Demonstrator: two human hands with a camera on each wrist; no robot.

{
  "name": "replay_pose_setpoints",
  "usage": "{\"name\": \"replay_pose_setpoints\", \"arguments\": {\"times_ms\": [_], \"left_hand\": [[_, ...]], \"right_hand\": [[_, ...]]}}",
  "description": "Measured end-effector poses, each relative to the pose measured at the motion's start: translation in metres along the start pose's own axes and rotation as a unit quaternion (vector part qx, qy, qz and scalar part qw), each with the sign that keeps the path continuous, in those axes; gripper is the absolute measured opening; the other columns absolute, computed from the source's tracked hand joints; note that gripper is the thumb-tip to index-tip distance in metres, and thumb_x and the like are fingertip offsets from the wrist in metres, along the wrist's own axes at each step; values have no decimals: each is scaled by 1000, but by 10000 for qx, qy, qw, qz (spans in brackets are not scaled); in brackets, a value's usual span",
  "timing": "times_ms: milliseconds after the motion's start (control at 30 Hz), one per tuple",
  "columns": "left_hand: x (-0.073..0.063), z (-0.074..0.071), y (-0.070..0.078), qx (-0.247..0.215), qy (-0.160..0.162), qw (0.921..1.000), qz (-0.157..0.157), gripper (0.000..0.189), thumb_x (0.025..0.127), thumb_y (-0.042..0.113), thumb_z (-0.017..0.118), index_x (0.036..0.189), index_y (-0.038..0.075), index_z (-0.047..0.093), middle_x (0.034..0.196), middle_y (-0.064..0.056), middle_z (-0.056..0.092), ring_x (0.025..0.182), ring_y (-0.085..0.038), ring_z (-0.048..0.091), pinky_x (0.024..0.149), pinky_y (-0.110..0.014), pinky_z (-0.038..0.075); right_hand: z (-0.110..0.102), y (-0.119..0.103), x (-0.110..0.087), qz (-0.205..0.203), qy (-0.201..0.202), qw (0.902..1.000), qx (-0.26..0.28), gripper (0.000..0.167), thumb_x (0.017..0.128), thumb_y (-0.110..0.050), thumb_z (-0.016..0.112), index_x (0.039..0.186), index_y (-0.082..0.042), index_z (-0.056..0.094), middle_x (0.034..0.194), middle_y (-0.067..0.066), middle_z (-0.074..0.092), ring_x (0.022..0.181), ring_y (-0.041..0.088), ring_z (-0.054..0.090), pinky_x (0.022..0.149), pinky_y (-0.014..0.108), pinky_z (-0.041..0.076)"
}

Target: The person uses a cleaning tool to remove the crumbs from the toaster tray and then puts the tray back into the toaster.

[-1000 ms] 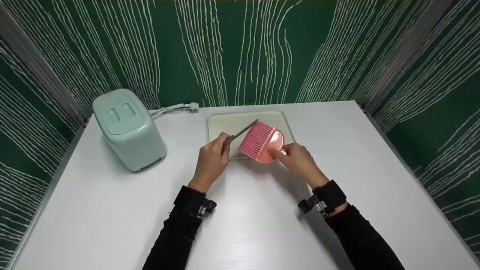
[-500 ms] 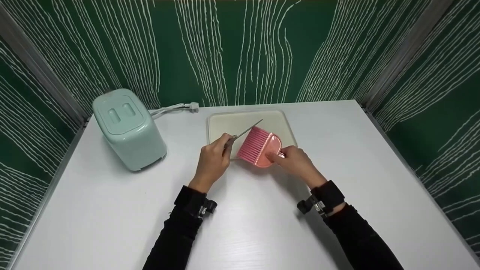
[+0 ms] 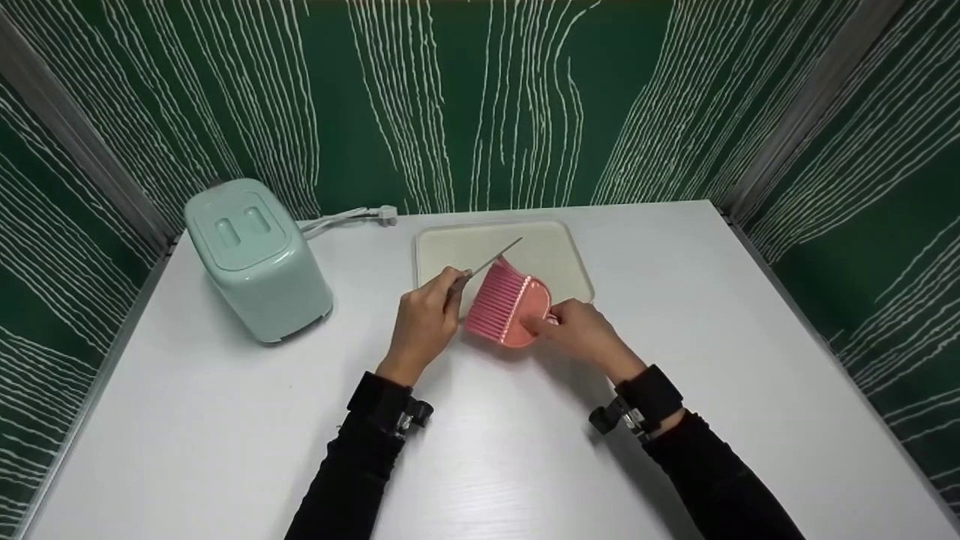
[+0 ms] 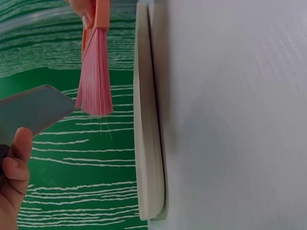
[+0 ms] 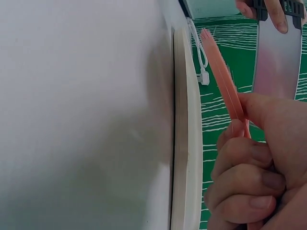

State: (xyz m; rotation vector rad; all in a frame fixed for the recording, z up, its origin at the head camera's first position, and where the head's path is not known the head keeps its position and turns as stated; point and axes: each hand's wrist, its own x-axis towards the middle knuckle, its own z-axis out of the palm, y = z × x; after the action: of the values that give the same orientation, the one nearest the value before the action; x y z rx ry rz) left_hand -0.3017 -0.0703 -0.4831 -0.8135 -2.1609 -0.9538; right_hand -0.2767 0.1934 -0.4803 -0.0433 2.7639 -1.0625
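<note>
My left hand [image 3: 427, 311] grips a metal scraper [image 5: 277, 60] by its dark handle, its broad flat blade pointing away and to the right. My right hand [image 3: 581, 330] pinches a small hand brush [image 3: 529, 311], thumb on its coral-coloured body. The brush's pink bristles [image 4: 96, 76] point left, and their far corner meets the scraper blade near its end, bending slightly. A few loose hairs stick out at the bristle tips in the left wrist view. Both tools are held above the near part of a cream tray [image 3: 555, 255].
A mint-green toaster [image 3: 259, 262] with a lid on top stands at the left of the white table [image 3: 480, 450]. Its white cord and plug [image 3: 387, 215] lie behind it near the back edge. Green walls with white wavy lines surround the table.
My right hand has drawn the brush down and to the left, its bristles sliding along the scraper blade. The left hand and scraper have stayed almost still.
</note>
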Motion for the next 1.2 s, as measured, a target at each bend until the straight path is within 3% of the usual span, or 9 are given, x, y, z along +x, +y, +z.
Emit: {"name": "replay_pose_setpoints", "arguments": {"times_ms": [167,700,900,1033,1200], "left_hand": [[0,0,0,-46,4,10000,-22,5,108,4,61,109,2,66,101,-16,80,81,-26,80,65,-38,64],[0,-1,-1,-34,36,9999,-144,8,108,7,62,112,2,67,100,-16,80,82,-27,80,68,-40,66],[-1,-2,-2,-49,-14,9990,-448,5,108,6,61,110,2,65,88,-15,77,70,-23,71,61,-41,60],[0,-3,-3,-116,-77,9969,-772,4,107,4,61,108,2,64,79,-12,72,64,-18,60,57,-36,53],[0,-1,-3,-159,-135,9952,-958,4,107,4,61,109,1,64,81,-13,73,66,-16,58,58,-32,50]], "right_hand": [[4,-2,-3,-187,18,9998,-68,46,99,-52,71,81,-10,75,63,-10,44,58,11,43,53,27,33],[7,-9,-10,-518,-262,9983,-36,31,100,-46,72,98,-16,82,73,-6,64,63,11,49,57,27,40],[1,-14,-15,-639,-192,9976,-173,39,100,-47,71,83,-12,76,64,-10,46,59,9,42,54,26,33],[-4,-19,-19,-712,-53,9973,-196,43,99,-48,71,69,-19,63,59,-12,38,58,8,37,54,26,29],[-7,-22,-20,-769,52,9969,-137,44,99,-48,72,65,-25,56,58,-13,37,58,7,36,55,25,28]]}}
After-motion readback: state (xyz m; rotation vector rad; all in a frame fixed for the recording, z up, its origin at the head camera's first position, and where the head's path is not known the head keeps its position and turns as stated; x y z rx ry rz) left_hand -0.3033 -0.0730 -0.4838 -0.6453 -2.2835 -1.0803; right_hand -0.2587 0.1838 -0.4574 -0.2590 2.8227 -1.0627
